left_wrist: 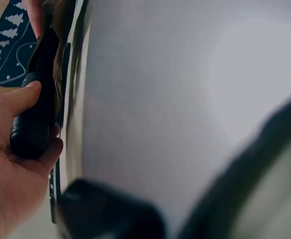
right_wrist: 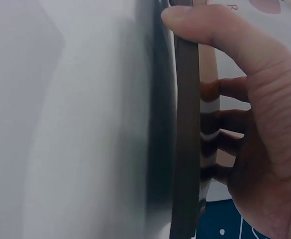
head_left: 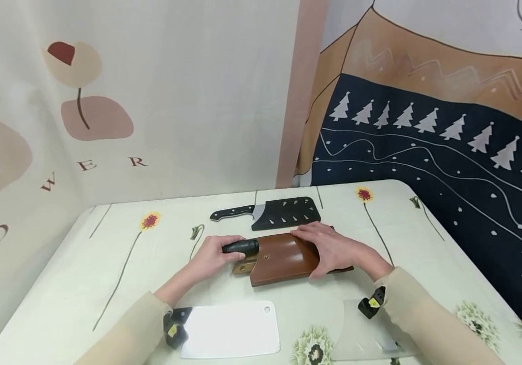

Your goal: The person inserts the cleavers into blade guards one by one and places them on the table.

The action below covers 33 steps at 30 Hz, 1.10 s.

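A brown leather sheath (head_left: 283,256) lies in the middle of the table, and a knife's black handle (head_left: 245,247) sticks out of its left end. My left hand (head_left: 209,258) grips that handle; the left wrist view shows the thumb laid along the handle (left_wrist: 33,122) and fingers curled beneath. From the right, my right hand (head_left: 334,249) spans the sheath, thumb at its near edge and fingers at its far edge. The right wrist view shows the thumb pressed on the sheath's brown edge (right_wrist: 187,124). Leather hides the blade. A tan strap (head_left: 244,267) lies below the handle.
Behind the sheath lies a black-handled cleaver in a black perforated guard (head_left: 285,213). A bare cleaver (head_left: 231,329) lies at front left, its handle partly under my left wrist. Another broad blade (head_left: 356,334) lies beneath my right forearm. Patterned curtains (head_left: 197,101) rise behind the table.
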Each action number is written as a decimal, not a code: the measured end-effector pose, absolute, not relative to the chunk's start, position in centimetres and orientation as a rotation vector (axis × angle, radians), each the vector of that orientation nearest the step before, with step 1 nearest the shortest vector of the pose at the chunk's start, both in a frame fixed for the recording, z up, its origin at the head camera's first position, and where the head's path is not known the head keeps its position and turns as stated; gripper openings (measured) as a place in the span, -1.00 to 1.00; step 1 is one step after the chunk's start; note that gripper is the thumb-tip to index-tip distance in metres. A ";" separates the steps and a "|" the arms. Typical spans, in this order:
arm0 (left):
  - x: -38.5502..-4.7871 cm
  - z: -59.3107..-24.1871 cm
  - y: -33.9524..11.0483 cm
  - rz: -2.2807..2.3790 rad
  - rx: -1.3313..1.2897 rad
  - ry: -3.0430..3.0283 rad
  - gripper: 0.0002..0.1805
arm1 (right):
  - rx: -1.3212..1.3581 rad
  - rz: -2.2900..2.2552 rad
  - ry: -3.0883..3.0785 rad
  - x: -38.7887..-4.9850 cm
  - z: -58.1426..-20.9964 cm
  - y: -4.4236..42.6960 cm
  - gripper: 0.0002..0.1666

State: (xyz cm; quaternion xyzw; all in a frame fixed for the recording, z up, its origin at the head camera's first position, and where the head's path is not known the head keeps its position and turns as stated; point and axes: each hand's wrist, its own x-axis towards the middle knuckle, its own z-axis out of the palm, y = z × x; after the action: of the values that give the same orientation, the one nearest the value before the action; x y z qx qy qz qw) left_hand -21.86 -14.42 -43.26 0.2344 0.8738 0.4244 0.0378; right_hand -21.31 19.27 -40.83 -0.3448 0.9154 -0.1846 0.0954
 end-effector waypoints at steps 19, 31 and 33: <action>-22.9 -43.8 -14.3 1.202 0.687 2.705 -0.58 | -0.999 -0.501 2.727 -22.0 -42.1 19.0 0.26; -19.6 -40.3 -15.9 0.975 0.722 2.965 -0.29 | -1.008 -0.436 2.778 -18.1 -39.0 22.0 0.20; -18.4 -39.3 -16.6 0.988 0.754 2.945 -0.30 | -0.983 -0.439 2.769 -17.2 -38.5 22.7 0.18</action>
State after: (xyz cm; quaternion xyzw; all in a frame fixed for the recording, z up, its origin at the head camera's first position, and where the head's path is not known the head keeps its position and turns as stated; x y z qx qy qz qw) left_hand -18.38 -16.64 -39.35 0.2359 0.9209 0.3091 -0.0275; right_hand -17.17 22.72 -38.47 -0.3298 0.9286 -0.1472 0.0851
